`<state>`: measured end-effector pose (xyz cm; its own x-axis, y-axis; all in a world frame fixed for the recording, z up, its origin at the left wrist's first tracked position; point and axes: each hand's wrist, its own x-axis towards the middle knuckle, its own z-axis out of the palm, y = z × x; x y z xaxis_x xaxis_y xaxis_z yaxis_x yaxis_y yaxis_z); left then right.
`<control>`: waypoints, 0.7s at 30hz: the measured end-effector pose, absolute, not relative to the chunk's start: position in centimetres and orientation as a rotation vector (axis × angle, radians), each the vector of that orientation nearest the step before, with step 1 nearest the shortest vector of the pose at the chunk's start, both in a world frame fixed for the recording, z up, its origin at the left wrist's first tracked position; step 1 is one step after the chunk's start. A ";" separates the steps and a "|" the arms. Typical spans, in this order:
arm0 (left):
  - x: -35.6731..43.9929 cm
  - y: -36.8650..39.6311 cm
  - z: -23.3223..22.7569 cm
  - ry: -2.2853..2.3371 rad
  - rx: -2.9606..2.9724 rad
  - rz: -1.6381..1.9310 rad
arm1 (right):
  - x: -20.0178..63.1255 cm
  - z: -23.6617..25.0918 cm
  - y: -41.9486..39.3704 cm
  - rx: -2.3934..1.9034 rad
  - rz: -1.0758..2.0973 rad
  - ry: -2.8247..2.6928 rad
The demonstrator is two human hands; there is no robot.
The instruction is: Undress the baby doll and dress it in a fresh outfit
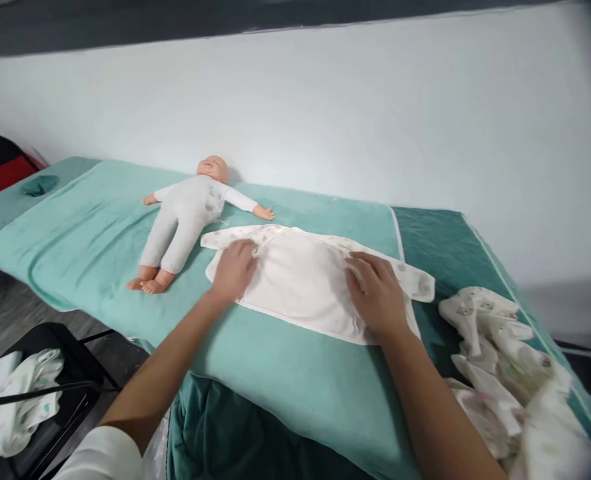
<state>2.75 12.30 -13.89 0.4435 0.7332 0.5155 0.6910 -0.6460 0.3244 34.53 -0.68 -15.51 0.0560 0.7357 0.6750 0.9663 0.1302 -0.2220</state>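
On the light green towel-covered table point(100, 233), right in front of the person, lies a small white cotton baby top with tiny prints and white trim point(300, 280). It's spread flat, front side up. Its long axis runs left to right across the table, w/ one little sleeve sticking out past each hand.

Left hand point(232, 270) lies flat on the top's left part, fingers together and a bit curled, pressing down, not gripping anything. Right hand point(378, 293) sits on the right part, near the sleeve; fingertips point(355, 273) look bent into the cloth, maybe pinching a fold, but can't tell for sure. Both hands are about as near to the top as each other, one at each end, w/ the middle of the top bare between them.

Past the left hand, a baby doll in a pale grey suit point(185, 220) lies on its back, near the top but apart. At the right edge is a heap of printed white baby clothes point(500, 373).
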 end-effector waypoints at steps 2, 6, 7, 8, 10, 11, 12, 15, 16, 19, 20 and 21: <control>2.0 8.2 -14.7 1.186 2.653 0.919 | 32.3 -15.8 -1.0 -1.575 -0.306 -1.865; -3.2 -0.2 -16.6 1.223 2.572 1.151 | 29.4 -17.0 -2.1 -1.519 -0.246 -2.084; -5.2 -2.0 -17.3 1.319 2.477 1.267 | 28.8 -17.3 -2.3 -1.529 -0.280 -2.097; -7.3 -3.6 -18.2 1.447 2.364 1.387 | 28.1 -17.5 -2.6 -1.541 -0.308 -2.088; -11.9 -5.8 -20.5 1.814 2.073 1.521 | 26.5 -17.7 -3.1 -1.522 -0.302 -2.092; -14.3 -6.4 -21.8 2.011 1.886 1.468 | 25.5 -17.6 -3.3 -1.490 -0.276 -2.115; -16.7 -6.7 -23.1 2.197 1.691 1.366 | 24.6 -17.6 -3.4 -1.449 -0.241 -2.150; -23.7 -6.2 -26.3 2.636 1.118 0.962 | 22.4 -17.7 -3.6 -1.371 -0.161 -2.210; -25.8 -5.8 -26.9 2.697 1.019 0.913 | 22.0 -17.8 -3.6 -1.369 -0.138 -2.206; -31.3 -4.8 -28.0 2.865 0.752 0.749 | 21.8 -18.2 -3.3 -1.387 -0.075 -2.165; -32.7 -4.7 -28.1 2.902 0.689 0.701 | 22.0 -18.3 -3.2 -1.392 -0.061 -2.156; -33.9 -4.6 -28.2 2.928 0.643 0.660 | 22.1 -18.4 -3.2 -1.398 -0.055 -2.150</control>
